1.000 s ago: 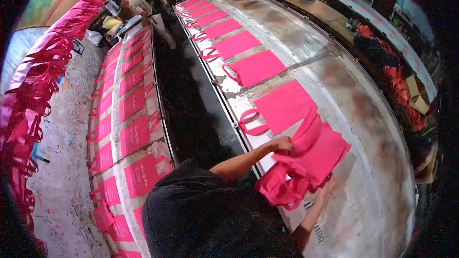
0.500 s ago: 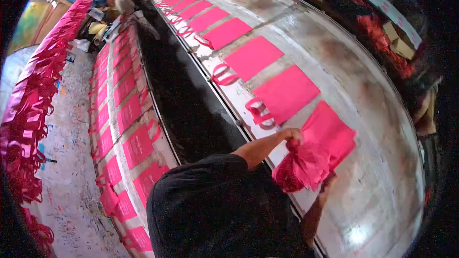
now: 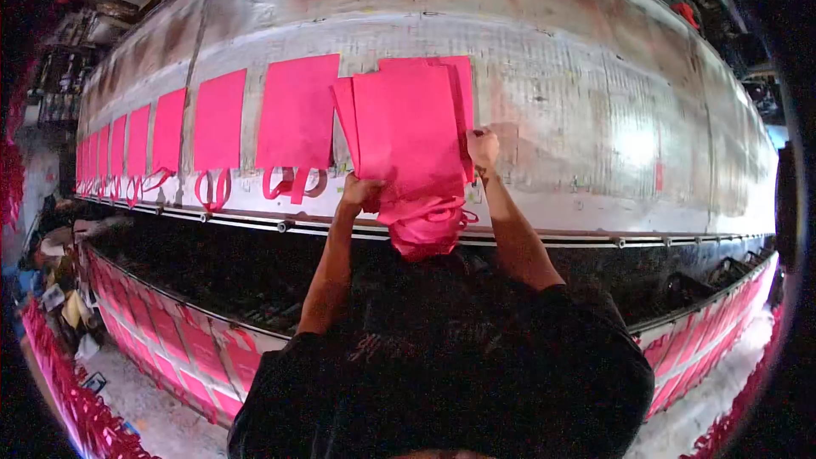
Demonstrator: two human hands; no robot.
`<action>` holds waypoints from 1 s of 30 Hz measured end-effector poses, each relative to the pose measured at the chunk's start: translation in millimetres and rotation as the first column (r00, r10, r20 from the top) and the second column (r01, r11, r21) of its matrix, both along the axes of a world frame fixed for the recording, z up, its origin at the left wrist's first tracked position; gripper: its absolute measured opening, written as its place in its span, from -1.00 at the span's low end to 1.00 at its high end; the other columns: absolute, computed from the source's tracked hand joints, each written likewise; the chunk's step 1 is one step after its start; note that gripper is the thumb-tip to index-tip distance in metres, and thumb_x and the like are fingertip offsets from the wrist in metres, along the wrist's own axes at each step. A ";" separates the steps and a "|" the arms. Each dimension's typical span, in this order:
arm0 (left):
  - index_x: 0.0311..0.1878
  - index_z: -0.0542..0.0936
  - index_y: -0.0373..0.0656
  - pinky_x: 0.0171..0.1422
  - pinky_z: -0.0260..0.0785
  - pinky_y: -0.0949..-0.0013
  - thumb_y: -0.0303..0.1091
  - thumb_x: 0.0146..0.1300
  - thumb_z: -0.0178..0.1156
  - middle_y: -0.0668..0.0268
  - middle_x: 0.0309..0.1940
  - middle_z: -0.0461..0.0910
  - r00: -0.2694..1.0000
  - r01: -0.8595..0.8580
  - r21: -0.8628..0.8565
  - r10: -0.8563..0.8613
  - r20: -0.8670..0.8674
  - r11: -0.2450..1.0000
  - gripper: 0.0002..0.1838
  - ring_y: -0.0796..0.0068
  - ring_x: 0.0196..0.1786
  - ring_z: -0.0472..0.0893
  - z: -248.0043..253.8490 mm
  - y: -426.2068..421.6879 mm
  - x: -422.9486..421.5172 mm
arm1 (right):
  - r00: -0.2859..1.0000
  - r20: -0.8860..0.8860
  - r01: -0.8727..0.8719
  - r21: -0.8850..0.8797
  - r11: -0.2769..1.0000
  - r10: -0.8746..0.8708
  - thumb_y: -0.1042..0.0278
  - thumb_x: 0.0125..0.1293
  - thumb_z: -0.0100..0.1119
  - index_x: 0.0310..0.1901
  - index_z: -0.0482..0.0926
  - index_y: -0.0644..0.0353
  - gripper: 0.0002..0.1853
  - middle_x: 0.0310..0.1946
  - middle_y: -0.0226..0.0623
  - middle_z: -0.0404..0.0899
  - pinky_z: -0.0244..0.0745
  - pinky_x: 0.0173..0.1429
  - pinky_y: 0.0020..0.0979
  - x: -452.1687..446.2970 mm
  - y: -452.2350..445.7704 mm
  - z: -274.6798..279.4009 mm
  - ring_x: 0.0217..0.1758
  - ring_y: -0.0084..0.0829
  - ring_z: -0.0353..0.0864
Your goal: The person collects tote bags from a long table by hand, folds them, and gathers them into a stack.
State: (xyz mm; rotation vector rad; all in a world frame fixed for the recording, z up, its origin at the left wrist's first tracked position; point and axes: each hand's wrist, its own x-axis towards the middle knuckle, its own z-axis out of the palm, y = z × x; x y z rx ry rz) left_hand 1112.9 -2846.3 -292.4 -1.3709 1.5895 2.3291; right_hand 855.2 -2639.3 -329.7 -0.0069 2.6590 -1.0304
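A loose stack of pink tote bags (image 3: pixel 404 119) is in front of me over the long table, its sheets fanned unevenly. The handles (image 3: pixel 429 225) bunch up at its near end, close to my chest. My left hand (image 3: pixel 363 193) grips the lower left side of the stack, thumb on top and other fingers hidden beneath. At the right edge, my right hand (image 3: pixel 483 149) has its fingers curled closed against the bag's border. Just left of the stack, a single flat pink bag (image 3: pixel 297 115) lies with its handles toward me.
More pink bags (image 3: pixel 219 119) lie in a row leftward along the long table (image 3: pixel 561 119). A metal rail (image 3: pixel 544 240) runs along its near edge. Behind me, a second table carries printed pink bags (image 3: pixel 170 331). Pink bags hang in a row (image 3: pixel 64 391) at lower left.
My view and body have turned to face the table squarely. The bunched bags from before now lie spread flatter on the table, with a hand at each side.
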 end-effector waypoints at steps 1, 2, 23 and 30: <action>-0.45 0.62 -0.21 -0.55 0.28 0.38 -0.56 -0.06 0.33 0.39 -0.63 0.53 1.000 -0.023 -0.028 0.022 -0.021 0.999 -0.91 0.56 -0.61 0.47 0.2 2.4 -1.5 | 0.999 0.035 0.010 0.056 0.998 -0.012 0.11 0.03 0.26 -0.29 0.65 0.27 -0.64 -0.34 0.10 0.63 0.55 -0.10 -0.09 -2.3 -2.2 3.4 -0.22 0.06 0.64; -0.45 0.62 -0.21 -0.55 0.28 0.38 -0.56 -0.06 0.33 0.39 -0.63 0.53 1.000 -0.020 -0.024 0.020 -0.016 1.000 -0.91 0.56 -0.61 0.47 2.8 1.2 -2.8 | 0.999 0.034 0.016 0.056 0.998 -0.018 0.07 0.00 0.29 -0.34 0.66 0.26 -0.63 -0.39 0.07 0.64 0.56 -0.15 -0.11 -8.1 -1.4 -9.2 -0.28 0.01 0.67; -0.26 0.65 -0.32 -0.27 0.48 0.34 -0.51 -0.06 0.38 0.25 -0.30 0.65 0.998 -0.063 0.090 0.060 0.026 0.994 -0.76 0.46 -0.32 0.62 1.1 -3.5 -39.0 | 0.999 -0.038 -0.034 0.079 0.996 0.037 0.04 -0.02 0.34 -0.31 0.70 0.13 -0.66 -0.40 -0.06 0.66 0.56 -0.17 -0.20 -17.6 15.6 -88.3 -0.26 -0.13 0.70; -0.29 0.65 -0.34 -0.27 0.51 0.27 -0.40 -0.17 0.45 0.18 -0.44 0.67 0.993 0.064 -0.496 -0.008 0.114 0.866 -0.67 0.30 -0.37 0.66 17.0 23.0 -46.0 | 0.999 0.009 -0.042 0.051 0.998 0.042 0.13 0.02 0.27 -0.22 0.70 0.10 -0.68 -0.37 -0.05 0.66 0.56 -0.18 -0.15 -10.9 8.5 -40.9 -0.22 -0.06 0.68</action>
